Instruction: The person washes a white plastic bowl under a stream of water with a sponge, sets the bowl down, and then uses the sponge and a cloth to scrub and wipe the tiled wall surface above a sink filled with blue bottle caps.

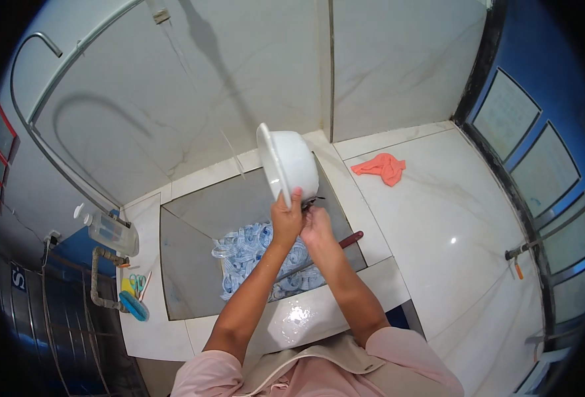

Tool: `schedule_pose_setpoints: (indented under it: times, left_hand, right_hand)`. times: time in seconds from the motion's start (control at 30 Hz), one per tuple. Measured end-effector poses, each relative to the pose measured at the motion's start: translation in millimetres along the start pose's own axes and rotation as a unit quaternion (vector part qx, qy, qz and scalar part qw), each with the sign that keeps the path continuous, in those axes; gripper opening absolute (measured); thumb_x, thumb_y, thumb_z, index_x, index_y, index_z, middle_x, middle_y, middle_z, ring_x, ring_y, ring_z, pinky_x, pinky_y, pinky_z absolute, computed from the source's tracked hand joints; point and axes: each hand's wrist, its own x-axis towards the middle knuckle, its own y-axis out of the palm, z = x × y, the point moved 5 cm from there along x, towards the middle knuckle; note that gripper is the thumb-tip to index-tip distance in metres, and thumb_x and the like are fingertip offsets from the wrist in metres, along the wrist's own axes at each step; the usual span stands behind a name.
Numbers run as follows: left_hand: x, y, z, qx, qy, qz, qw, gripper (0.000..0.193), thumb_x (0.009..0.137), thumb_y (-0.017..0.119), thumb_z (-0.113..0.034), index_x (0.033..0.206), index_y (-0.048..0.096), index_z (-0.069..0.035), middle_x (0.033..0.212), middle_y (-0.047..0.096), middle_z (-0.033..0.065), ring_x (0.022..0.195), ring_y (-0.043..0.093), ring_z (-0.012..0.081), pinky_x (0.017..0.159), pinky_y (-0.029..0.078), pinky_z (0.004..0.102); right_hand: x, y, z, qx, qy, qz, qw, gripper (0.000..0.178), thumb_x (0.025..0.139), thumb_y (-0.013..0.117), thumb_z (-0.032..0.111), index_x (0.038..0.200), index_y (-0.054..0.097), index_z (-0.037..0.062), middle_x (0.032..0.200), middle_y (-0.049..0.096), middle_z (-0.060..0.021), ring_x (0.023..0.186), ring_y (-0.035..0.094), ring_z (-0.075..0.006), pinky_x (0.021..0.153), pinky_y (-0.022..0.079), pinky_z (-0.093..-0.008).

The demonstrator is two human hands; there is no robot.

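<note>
A white plastic basin is tipped on its side above the grey sink. My left hand grips its lower rim, thumb against the outer wall. Close beside it, under the basin, my right hand is closed around a small dark thing that I cannot make out; it is near or against the basin's wall. Below both hands, a heap of clear, bluish plastic pieces fills the sink's near part. Across the heap lies a long tool with a dark red handle, its far end partly hidden by my arms.
An orange cloth lies on the white counter at right. On the left ledge stand a clear pump bottle, green scissors and a blue brush. A curved metal tap rises at far left.
</note>
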Motion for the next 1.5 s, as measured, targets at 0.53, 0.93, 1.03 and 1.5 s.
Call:
schedule_pose_setpoints:
  times: [0.53,0.93,1.03,1.5]
  left_hand:
    - [-16,-73,33,-0.178,-0.274,-0.051,0.944,0.034,0.092,0.048,-0.031,0.087,0.058,0.001,0.075,0.057,0.0029,0.068,0.051,0.0105,0.061,0.042,0.0250]
    - [-18,-97,36,-0.089,-0.347,-0.044,0.933,0.073,0.090,0.027,-0.059,0.108,0.054,0.006,0.098,0.058,0.0137,0.090,0.054,0.0198,0.077,0.044,0.0319]
    - [-8,-94,48,-0.084,-0.344,-0.033,0.935,0.074,0.089,0.029,-0.061,0.108,0.053,0.007,0.101,0.057,0.0153,0.091,0.053,0.0207,0.077,0.045,0.0332]
    - [158,-74,111,0.070,-0.368,0.261,0.890,0.058,0.079,0.063,-0.043,0.117,0.055,0.001,0.105,0.060,0.0194,0.088,0.060,0.0267,0.066,0.051,0.0370]
  right_hand:
    - [-18,88,-49,-0.856,-0.358,0.234,0.291,0.022,0.088,0.047,0.015,0.100,0.057,-0.0006,0.102,0.060,-0.0152,0.094,0.058,-0.0316,0.090,0.043,-0.0407]
    - [-12,73,-83,-0.878,-0.313,0.181,0.313,0.016,0.083,0.046,0.011,0.086,0.057,-0.0017,0.090,0.059,-0.0236,0.083,0.057,-0.0383,0.072,0.044,-0.0473]
    - [41,76,-60,-0.938,-0.056,0.020,0.342,0.017,0.084,0.045,0.012,0.086,0.057,0.0010,0.084,0.060,-0.0248,0.081,0.058,-0.0389,0.072,0.044,-0.0483]
    - [29,54,116,-0.994,-0.072,-0.055,-0.056,0.012,0.075,0.052,0.006,0.076,0.058,-0.0043,0.086,0.061,-0.0221,0.086,0.057,-0.0379,0.082,0.044,-0.0460]
